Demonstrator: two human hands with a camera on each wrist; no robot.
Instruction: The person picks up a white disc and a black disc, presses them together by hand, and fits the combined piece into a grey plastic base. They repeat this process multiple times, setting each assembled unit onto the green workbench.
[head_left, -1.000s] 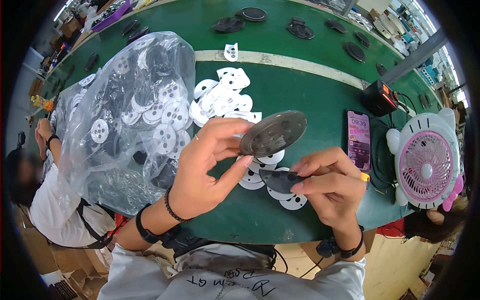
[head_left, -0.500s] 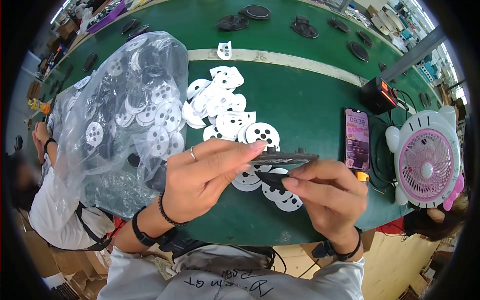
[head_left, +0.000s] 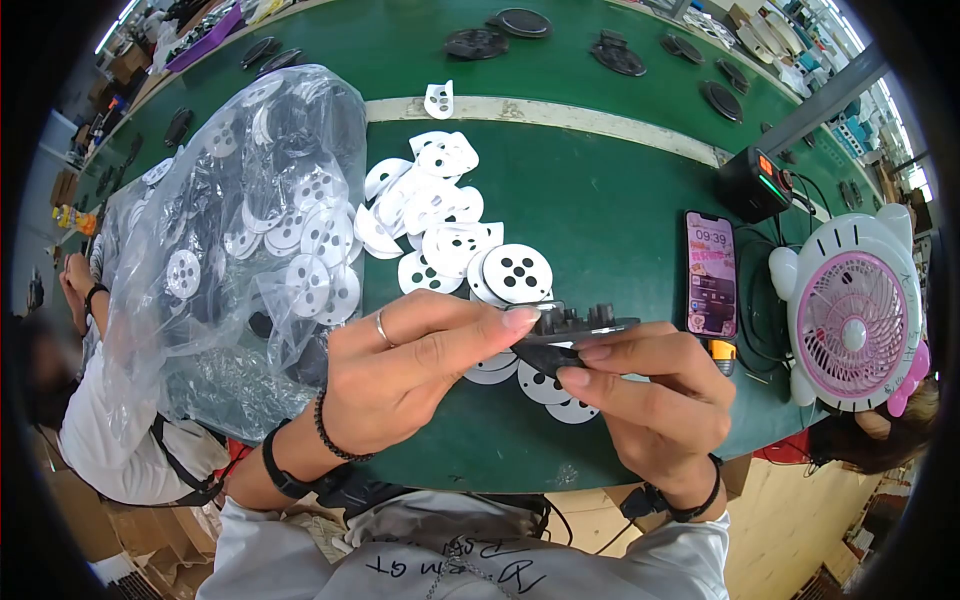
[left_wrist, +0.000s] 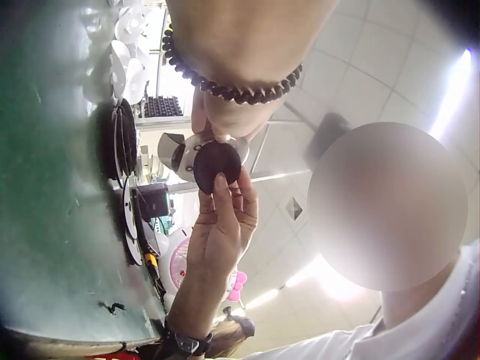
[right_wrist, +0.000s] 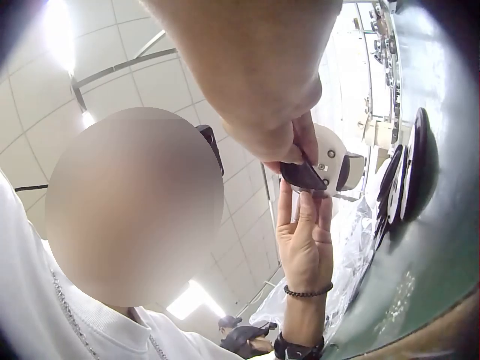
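Head view looks down, wrist views upward, sharing the pad (head_left: pixel 548 358)

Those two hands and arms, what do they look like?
Both are ungloved. The left hand wears a silvery ring, with a dark beaded bracelet and black band at the wrist. The right hand has a black wrist strap. Sleeves are pale.

From here, the left hand (head_left: pixel 410 365) and right hand (head_left: pixel 655 400) are close together, both pinching. Forearms (head_left: pixel 248 487) angle inward.
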